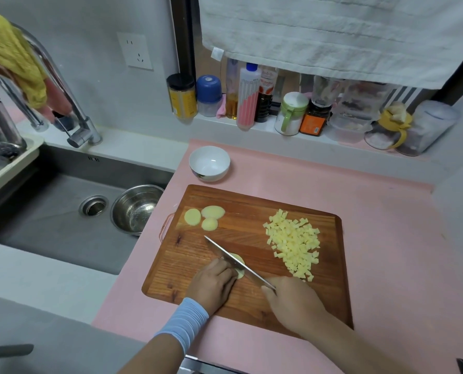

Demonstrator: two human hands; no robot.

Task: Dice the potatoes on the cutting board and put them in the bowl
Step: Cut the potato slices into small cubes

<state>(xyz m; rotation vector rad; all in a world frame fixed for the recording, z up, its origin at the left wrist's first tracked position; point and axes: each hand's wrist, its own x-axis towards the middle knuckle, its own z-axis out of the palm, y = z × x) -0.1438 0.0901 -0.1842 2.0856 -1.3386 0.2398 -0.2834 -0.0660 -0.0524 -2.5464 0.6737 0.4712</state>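
Down at six o'clock on the board (246, 211), the left hand (214, 282) has its fingers curled over a pale potato piece (240, 266), pinning it flat. The knuckles face the blade, I'd say so the fingertips stay tucked out of harm's way. The right hand (292, 300) is wrapped tight round the handle of the knife (233, 259). The handle itself is buried in the fist. The blade runs from that hand up toward ten o'clock and lies across the piece, hard against the left knuckles, which seem to serve as its guide.

Over at two to three o'clock sits a heap of dice (295, 247), pushed well clear of the cutting spot so it doesn't crowd the blade. Three slices (204, 217) wait at ten o'clock, touching one another, parked out of the way until their turn.

The bowl (211, 175) stands off the board at about eleven o'clock, on the pink mat (373, 211), with nothing in it that I can see. It is near enough to reach, and far enough not to get knocked.

By my reckoning the cutting is better than half done, with this piece and the three slices left. None of the transfer has begun. A steel bowl (135, 209) sits in the sink (49, 211) off at nine o'clock.
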